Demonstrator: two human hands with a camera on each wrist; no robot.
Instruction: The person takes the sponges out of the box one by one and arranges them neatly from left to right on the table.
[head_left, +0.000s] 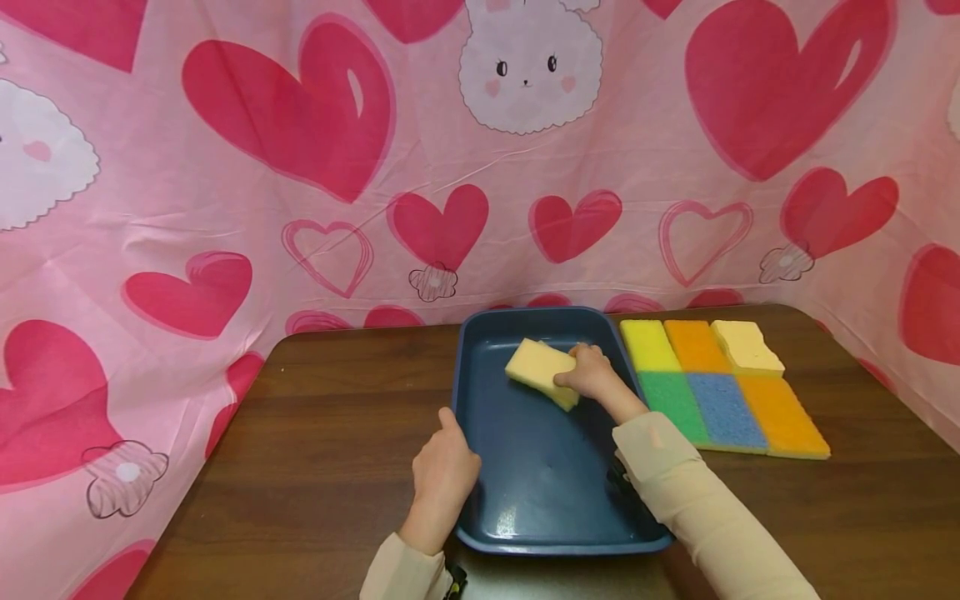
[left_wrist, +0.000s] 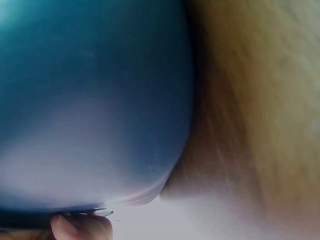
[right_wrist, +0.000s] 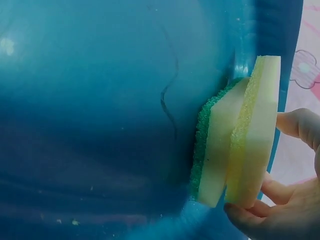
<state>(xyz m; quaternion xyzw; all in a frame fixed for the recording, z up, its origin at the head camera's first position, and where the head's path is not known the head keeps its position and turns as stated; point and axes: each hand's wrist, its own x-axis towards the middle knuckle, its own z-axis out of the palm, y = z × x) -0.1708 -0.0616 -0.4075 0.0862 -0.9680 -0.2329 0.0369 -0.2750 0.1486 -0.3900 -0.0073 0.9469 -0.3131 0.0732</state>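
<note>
Two sponges are in the far part of a blue tray, one overlapping the other at a slight twist. The right hand pinches the upper sponge by its right side, thumb and fingers at its edges; its pale side faces up, and the right wrist view shows a yellow scouring layer beneath. The lower sponge has a pale body and a green scouring layer turned toward the tray floor. Whether the upper one rests its whole weight there, I cannot tell.

The left hand grips the tray's left rim, one finger pointing forward along the outside. The left wrist view is blurred, with fingertips just visible at the tray's edge.

Right of the tray, on the brown wood-patterned tabletop, six more sponges sit close together in two rows — yellow, orange and a pale-side-up one with an uneven edge at the back; green, blue and orange in front. Behind hangs a pink cloth printed with hearts.
</note>
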